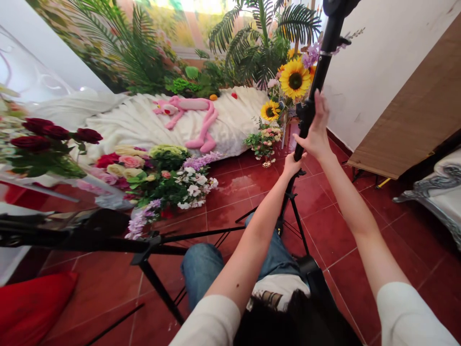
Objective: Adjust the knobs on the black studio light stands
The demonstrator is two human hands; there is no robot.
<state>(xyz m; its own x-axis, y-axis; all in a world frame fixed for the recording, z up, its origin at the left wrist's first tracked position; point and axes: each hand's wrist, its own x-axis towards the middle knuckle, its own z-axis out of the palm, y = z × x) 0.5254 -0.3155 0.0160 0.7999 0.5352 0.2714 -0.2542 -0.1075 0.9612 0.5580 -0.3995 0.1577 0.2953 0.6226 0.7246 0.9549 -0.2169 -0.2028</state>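
Observation:
A tall black light stand [321, 72] rises in front of me, leaning to the right, its tripod legs [299, 223] spread on the tiles. My left hand [293, 165] is wrapped round its lower pole. Just above, my right hand [317, 126] lies against the pole beside a black clamp collar [305, 111], fingers stretched upward and thumb out to the left. Part of the collar is hidden by that hand. The top of the stand runs out of view.
Another black stand [118, 244] lies across the left, its legs reaching towards my knees. Artificial flowers [158, 175] stand beyond it. A pink plush toy [196, 105] lies on white draped cloth [237, 108]. Sunflowers [295, 79] stand behind the pole; a brown panel [406, 105] leans at right.

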